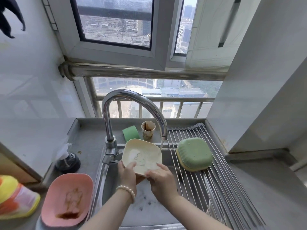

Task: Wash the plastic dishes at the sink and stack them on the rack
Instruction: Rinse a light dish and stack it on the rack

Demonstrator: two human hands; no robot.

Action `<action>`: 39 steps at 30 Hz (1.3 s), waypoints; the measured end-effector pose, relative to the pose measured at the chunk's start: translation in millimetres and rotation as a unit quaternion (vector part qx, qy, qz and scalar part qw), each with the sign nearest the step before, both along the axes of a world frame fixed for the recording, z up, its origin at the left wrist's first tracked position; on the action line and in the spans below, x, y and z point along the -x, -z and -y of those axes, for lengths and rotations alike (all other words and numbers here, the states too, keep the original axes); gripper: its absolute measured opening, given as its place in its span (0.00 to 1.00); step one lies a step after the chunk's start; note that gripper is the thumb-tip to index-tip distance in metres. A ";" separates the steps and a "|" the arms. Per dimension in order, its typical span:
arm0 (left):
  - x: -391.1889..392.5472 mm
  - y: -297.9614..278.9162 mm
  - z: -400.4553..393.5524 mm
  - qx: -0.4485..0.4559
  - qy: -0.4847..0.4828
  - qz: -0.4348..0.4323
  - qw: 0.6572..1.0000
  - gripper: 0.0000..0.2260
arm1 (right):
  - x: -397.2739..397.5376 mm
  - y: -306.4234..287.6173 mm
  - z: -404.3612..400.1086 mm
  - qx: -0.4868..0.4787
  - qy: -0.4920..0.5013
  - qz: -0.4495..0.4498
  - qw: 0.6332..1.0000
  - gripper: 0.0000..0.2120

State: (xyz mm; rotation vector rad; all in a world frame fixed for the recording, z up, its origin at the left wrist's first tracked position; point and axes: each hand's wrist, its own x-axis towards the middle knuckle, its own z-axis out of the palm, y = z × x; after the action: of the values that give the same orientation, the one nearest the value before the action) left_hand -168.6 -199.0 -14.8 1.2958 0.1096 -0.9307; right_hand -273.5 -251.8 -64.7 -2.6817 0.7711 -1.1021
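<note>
Rinsing the cream dish (141, 156) under the tap (132, 103), left hand (127, 174) and right hand (160, 177) both in a curled grip on its near edge; next it probably goes on the rack (216, 180).

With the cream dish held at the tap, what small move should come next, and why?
Probably shift the cream dish, gripped by the left hand and right hand, rightward under the water stream: the stream only meets its right rim, and a brown outline still marks its inside.

The faucet (132, 103) arches over the sink (106, 183). Stacked inverted dishes (194, 154) occupy the rack's (221, 188) far end; its near bars lie bare.
</note>
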 end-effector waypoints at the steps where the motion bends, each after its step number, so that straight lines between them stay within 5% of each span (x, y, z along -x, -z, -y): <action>1: -7.0 -0.2 1.8 -0.012 0.008 0.014 1.000 0.12 | 1.3 1.0 0.5 -0.016 -0.018 0.038 0.999 0.08; 3: -22.1 0.1 5.6 -0.051 0.039 0.057 0.996 0.12 | 8.7 5.1 7.8 -0.009 -0.048 0.048 0.998 0.03; 5: -33.4 -0.2 7.6 -0.094 0.107 0.093 0.985 0.14 | 20.4 9.1 23.3 0.044 -0.035 -0.076 0.995 0.04; 7: -34.3 -8.2 5.3 -0.109 0.192 0.073 0.972 0.15 | 30.1 7.4 35.1 0.070 0.019 -0.228 0.971 0.17; 10: -26.7 -16.8 1.8 -0.072 0.231 0.012 0.970 0.11 | 26.8 2.1 36.7 0.079 0.048 -0.298 0.950 0.26; 14: 0.0 -4.1 1.2 0.016 0.152 -0.004 0.988 0.16 | 9.5 -19.8 15.1 0.068 0.035 -0.186 0.980 0.09; 18: 10.8 -2.8 -0.8 0.021 0.084 0.009 0.996 0.13 | -1.2 -16.4 3.2 -0.030 0.004 -0.085 0.996 0.12; 21: -9.2 -4.6 5.2 -0.019 0.093 0.027 0.995 0.10 | 7.0 -8.7 11.6 -0.073 -0.012 -0.016 0.997 0.03; 28: -31.9 -0.9 4.3 -0.075 0.218 -0.005 0.973 0.13 | 30.8 -8.6 35.3 0.032 0.014 -0.318 0.947 0.22; 33: -4.0 10.8 1.5 -0.013 0.133 -0.015 0.991 0.15 | 12.6 -16.4 13.3 -0.010 -0.023 -0.213 0.977 0.17; 37: -5.1 14.4 5.8 0.001 0.067 0.005 0.998 0.14 | 9.7 -22.6 -4.3 -0.192 -0.089 -0.106 0.972 0.08; 39: -11.8 13.7 7.5 -0.001 0.089 0.022 0.996 0.13 | 15.5 -31.5 0.1 -0.302 -0.106 -0.157 0.934 0.22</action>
State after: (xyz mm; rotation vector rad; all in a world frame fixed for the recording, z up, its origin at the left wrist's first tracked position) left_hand -156.8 -206.5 -28.5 1.3424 -0.0404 -1.0525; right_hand -289.0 -251.9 -33.1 -2.3409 0.6970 -0.3059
